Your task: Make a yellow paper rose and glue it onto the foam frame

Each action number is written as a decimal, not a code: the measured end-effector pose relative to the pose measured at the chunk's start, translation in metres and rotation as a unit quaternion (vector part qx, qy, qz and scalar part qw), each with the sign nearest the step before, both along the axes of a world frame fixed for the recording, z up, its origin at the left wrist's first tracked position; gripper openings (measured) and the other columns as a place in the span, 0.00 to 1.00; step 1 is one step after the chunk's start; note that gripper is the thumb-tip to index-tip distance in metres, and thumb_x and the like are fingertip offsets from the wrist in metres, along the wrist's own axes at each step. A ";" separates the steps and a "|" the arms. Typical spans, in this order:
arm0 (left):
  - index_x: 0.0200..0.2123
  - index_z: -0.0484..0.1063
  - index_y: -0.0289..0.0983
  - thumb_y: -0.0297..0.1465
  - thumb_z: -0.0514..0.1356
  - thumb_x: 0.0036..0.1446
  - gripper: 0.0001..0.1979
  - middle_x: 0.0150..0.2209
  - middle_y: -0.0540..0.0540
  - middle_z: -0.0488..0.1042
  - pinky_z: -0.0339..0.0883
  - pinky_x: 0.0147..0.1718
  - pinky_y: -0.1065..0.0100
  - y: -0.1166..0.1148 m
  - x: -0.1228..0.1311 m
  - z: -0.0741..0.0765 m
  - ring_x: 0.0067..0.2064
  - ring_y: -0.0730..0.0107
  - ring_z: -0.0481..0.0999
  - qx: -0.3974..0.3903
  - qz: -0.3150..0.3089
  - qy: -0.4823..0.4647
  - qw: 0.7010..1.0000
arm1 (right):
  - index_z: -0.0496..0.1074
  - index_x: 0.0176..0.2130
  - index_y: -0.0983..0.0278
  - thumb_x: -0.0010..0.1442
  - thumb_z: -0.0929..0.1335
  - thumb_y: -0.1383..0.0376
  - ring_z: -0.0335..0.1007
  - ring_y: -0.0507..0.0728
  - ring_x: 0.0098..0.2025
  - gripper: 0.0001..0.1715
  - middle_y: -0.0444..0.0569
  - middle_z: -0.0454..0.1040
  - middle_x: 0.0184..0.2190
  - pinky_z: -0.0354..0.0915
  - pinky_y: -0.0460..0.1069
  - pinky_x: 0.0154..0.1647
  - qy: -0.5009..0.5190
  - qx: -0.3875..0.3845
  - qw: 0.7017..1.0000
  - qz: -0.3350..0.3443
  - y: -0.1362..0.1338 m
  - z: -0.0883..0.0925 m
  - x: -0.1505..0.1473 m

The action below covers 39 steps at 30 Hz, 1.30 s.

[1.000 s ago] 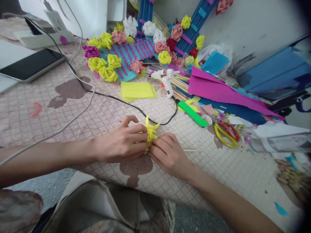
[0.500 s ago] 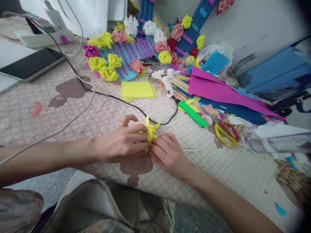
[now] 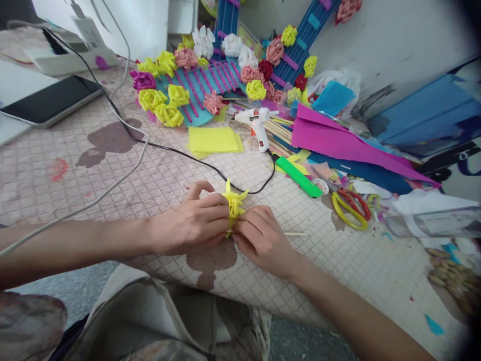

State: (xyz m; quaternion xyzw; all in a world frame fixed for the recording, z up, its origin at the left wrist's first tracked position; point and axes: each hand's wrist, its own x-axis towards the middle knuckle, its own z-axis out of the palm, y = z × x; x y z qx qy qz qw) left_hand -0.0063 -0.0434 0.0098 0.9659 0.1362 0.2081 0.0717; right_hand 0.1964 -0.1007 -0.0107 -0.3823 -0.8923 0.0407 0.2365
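Near the front edge of the table, a yellow paper flower (image 3: 235, 204) with pointed petals is held between both hands. My left hand (image 3: 197, 218) is closed on its left side, fingers curled over it. On the lower right, my right hand (image 3: 261, 235) pinches the flower's edge, fingertips pressed together. The fingertips hide part of the petals. A thin pale stick (image 3: 296, 233) lies on the cloth just right of my right hand. Beyond the hands are a stack of yellow paper (image 3: 215, 139) and a white glue gun (image 3: 257, 125).
A black cord (image 3: 180, 151) crosses behind the hands. To the right lie a green cutter (image 3: 298, 176), scissors (image 3: 349, 210), magenta sheets (image 3: 345, 145) and a clear bottle (image 3: 432, 220). A flower-covered blue craft piece (image 3: 203, 85) stands at the back, a tablet (image 3: 50, 100) at left.
The flower has turned slightly between my fingers, its centre showing a little more. Both hands stay in nearly the same place.
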 end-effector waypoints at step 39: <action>0.33 0.68 0.37 0.28 0.52 0.61 0.06 0.35 0.48 0.73 0.51 0.47 0.55 -0.001 0.001 -0.002 0.42 0.65 0.69 -0.032 0.020 -0.017 0.999 | 0.71 0.38 0.68 0.61 0.63 0.72 0.64 0.57 0.39 0.07 0.53 0.72 0.35 0.64 0.54 0.39 0.011 0.057 0.998 -0.002 -0.005 -0.004 0.002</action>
